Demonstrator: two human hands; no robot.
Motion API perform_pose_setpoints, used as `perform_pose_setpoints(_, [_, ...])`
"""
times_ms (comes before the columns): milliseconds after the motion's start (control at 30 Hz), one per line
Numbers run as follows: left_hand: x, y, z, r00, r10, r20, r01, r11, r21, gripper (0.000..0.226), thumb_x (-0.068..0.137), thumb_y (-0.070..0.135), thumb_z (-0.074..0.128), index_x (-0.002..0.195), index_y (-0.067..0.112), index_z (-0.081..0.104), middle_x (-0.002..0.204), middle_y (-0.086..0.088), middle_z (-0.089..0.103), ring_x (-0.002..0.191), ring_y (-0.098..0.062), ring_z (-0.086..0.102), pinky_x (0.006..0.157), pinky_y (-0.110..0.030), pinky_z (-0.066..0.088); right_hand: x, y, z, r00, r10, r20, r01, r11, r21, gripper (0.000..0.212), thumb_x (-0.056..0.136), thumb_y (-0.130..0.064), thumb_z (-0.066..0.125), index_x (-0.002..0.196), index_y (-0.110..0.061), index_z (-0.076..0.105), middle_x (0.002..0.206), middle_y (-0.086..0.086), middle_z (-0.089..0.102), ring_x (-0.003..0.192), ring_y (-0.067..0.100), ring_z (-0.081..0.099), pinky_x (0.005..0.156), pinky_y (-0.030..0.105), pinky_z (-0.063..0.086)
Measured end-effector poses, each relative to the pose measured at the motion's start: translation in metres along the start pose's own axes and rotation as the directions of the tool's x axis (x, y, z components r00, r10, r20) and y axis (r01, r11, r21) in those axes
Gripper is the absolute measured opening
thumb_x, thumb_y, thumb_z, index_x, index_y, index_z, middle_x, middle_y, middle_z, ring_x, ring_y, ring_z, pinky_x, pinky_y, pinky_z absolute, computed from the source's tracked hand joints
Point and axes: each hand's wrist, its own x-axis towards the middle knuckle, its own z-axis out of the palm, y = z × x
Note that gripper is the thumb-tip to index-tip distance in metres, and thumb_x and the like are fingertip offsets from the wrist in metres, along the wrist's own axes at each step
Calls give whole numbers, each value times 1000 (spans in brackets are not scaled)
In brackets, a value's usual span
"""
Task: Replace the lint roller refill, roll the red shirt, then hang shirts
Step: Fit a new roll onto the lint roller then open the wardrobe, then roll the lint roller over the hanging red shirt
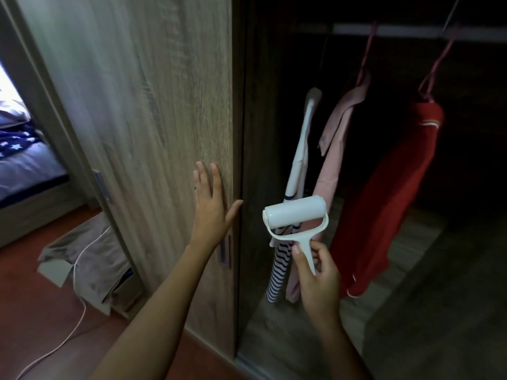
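At far left, a bed (30, 171) with star-print bedding showed through a doorway, and a white cable (79, 270) trailed across the reddish floor past a slumped grey bag (90, 259). A person stood facing a wood-grain wardrobe, the left hand (210, 207) laid flat against the sliding door (153, 119) near its right edge, fingers spread and gripping nothing. The door stood pushed aside, leaving the dark interior open.

Just right of the door's edge, the right hand (318, 267) held a white lint roller (296, 223) upright, fingers and thumb pinched around its slim handle, the roll at the top looking clean and white. Behind it hung a striped shirt (282, 264) and a pink garment (334, 149), close together on the rail. Farther right, apart from them, the red shirt (389, 193) hung on a pink hanger (436, 67).

Judging by the fresh-looking roll, the refill step appeared done, and the person seemed about to start on the red shirt. The next move would likely call for freeing the left hand from the door to steady or lift out the red shirt, so the roller could be run over taut cloth rather than a swinging one.
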Motion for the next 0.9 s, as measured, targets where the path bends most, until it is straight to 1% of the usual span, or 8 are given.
perform_pose_setpoints(267, [4,-7,-6,1000,-7,8,7,999,31,100,89,45,57,149,19,-19,156,-14,-24,145,-34,-14,116,-58,14,-6,-13,6,998,-4,-56,6,999,39,5,89,-20,66,92,-23,64,82,-8,69,75,5,64,65,15,48])
perform_pose_setpoints(367, [-7,8,-3,997,-25,-68,25,1000,-11,91,91,39,57,152,12,-5,158,-20,-13,146,-35,-8,116,-58,16,-12,-29,-2,994,-30,-105,39,996,86,3,88,-21,64,91,-21,63,78,-7,68,69,3,63,60,15,48])
perform_pose_setpoints(433, [-18,29,2,984,76,-158,-90,993,-81,79,93,30,57,151,7,9,158,-23,-1,147,-35,-1,117,-53,18,-16,-39,-12,987,-45,-157,66,989,133,11,89,-28,62,90,-16,62,66,-2,63,56,5,55,49,17,44])
perform_pose_setpoints(500, [-26,62,10,946,230,-229,-273,945,-178,67,91,19,57,146,0,24,155,-24,17,146,-33,15,118,-45,21,-15,-48,-26,969,-59,-238,97,984,152,17,92,-32,61,86,-17,60,59,1,54,48,10,46,43,21,37])
perform_pose_setpoints(600, [-27,120,23,894,373,-246,-437,846,-306,46,91,13,54,133,-6,47,137,-19,49,130,-27,45,111,-35,36,-6,-55,-57,922,-62,-383,125,982,143,17,96,-26,56,81,-18,56,59,2,47,47,13,40,40,21,33])
perform_pose_setpoints(733, [-24,185,38,905,398,-151,-422,795,-435,41,93,20,57,130,2,53,122,-10,59,116,-17,54,101,-29,44,15,-58,-105,876,-8,-482,85,987,140,22,98,-27,50,81,-14,53,64,11,43,48,16,37,37,19,29])
perform_pose_setpoints(833, [-28,213,56,943,329,57,-270,853,-446,62,89,48,57,139,15,43,130,2,52,121,-6,47,101,-21,40,29,-50,-138,861,60,-505,17,989,145,25,98,-33,50,87,-10,55,66,11,44,49,15,38,37,19,29])
perform_pose_setpoints(900, [-32,220,73,946,293,137,-216,888,-407,61,87,53,57,137,18,44,124,3,54,115,-9,50,95,-20,42,38,-45,-155,862,71,-501,1,990,142,29,97,-35,51,86,-8,54,65,11,43,49,15,37,38,19,29])
